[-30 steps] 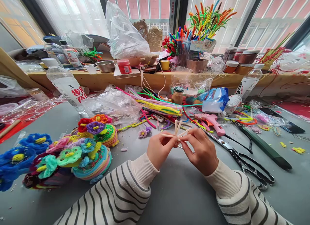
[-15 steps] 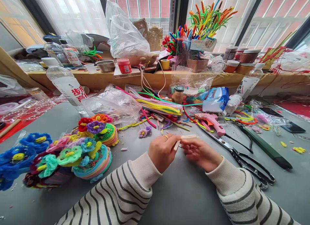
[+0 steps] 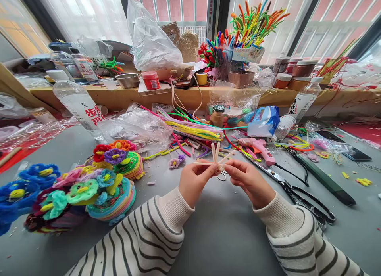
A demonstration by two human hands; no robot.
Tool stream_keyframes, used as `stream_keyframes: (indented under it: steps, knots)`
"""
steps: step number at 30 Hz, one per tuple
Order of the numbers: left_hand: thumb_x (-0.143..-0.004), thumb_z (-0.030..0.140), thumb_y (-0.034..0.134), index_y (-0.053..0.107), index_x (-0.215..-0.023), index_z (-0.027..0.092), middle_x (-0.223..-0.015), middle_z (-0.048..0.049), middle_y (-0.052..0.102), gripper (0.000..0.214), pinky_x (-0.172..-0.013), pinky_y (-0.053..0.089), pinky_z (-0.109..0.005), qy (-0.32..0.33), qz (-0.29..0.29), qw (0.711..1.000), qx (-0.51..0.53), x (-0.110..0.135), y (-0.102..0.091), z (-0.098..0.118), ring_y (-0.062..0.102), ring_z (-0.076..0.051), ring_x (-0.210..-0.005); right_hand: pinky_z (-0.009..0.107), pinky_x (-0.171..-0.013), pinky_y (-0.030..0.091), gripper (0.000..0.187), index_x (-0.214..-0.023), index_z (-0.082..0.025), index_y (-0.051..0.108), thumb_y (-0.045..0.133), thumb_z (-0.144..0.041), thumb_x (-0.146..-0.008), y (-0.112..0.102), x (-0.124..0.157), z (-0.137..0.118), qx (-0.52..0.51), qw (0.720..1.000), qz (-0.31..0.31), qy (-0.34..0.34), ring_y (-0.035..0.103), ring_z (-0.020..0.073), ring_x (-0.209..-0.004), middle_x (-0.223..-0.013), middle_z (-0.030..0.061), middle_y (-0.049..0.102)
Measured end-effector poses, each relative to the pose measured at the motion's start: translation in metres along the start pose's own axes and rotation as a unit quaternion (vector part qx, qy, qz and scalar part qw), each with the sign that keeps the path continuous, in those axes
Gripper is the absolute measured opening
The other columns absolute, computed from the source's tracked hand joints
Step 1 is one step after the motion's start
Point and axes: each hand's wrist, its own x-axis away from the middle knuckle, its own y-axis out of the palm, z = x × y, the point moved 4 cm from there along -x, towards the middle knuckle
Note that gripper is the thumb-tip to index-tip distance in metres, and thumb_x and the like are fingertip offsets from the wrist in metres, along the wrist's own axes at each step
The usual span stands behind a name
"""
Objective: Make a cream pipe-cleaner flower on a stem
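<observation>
Several short, pale cream pipe cleaners [image 3: 213, 152] fan outward from a shared middle above the grey table. My left hand [image 3: 195, 183] pinches them from the left, thumb and fingers pressed together near the centre. From the other side my right hand [image 3: 253, 183] is closed too, its thumb and index finger pinching the bundle close to the middle. A thin metal ring [image 3: 222, 176] shows just below the fingertips; whether it is attached to the pipe cleaners I cannot tell.
Fuzzy flower pots [image 3: 111, 196] stand at left. Long scissors [image 3: 285, 184], a pink glue gun [image 3: 258, 147] and a dark green tool [image 3: 327, 184] lie at right. Colored pipe cleaners [image 3: 196, 130] lie behind the hands, with a water bottle [image 3: 79, 105] at back left.
The pale pipe cleaners, earlier bunched between the fingers, now spread in a fan. My right hand has turned its fingertips inward to the centre, and my left hand has turned as well.
</observation>
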Motion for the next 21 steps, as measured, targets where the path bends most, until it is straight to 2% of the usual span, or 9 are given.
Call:
stream_keyframes:
  steps: [7,12,21]
  knots:
    - [-0.061,0.025,0.060,0.062,-0.067,0.011,-0.060,-0.0024,0.061,0.015,-0.057,0.044,-0.022,-0.077,-0.037,0.992,0.098,-0.0012,0.0030,-0.0080,0.056,-0.011,-0.057,0.022,-0.041,0.012,0.024,-0.066,-0.014,0.055,0.059,-0.037,-0.061,0.0016,0.0012,-0.0009,0.008,1.000,0.000,-0.016,0.020,0.0033,-0.043,-0.058,-0.0027,0.045]
    - [-0.062,0.024,0.059,0.062,-0.066,0.011,-0.059,-0.0017,0.061,0.014,-0.059,0.043,-0.023,-0.090,-0.057,0.984,0.143,-0.0005,0.0050,-0.0059,0.055,-0.010,-0.057,0.021,-0.041,0.014,0.021,-0.063,-0.015,0.052,0.059,-0.035,-0.061,0.0023,0.0017,-0.0003,-0.019,1.000,0.002,-0.025,0.024,0.0035,-0.045,-0.058,-0.0035,0.043]
    - [-0.060,0.026,0.060,0.062,-0.065,0.014,-0.064,-0.0010,0.061,0.014,-0.060,0.041,-0.022,-0.096,-0.022,0.988,0.122,0.0007,0.0030,-0.0099,0.053,-0.009,-0.061,0.020,-0.041,0.014,0.018,-0.067,-0.015,0.057,0.056,-0.033,-0.066,0.0039,0.0016,0.0037,-0.072,0.997,-0.033,0.003,0.020,0.0048,-0.047,-0.055,-0.0046,0.034]
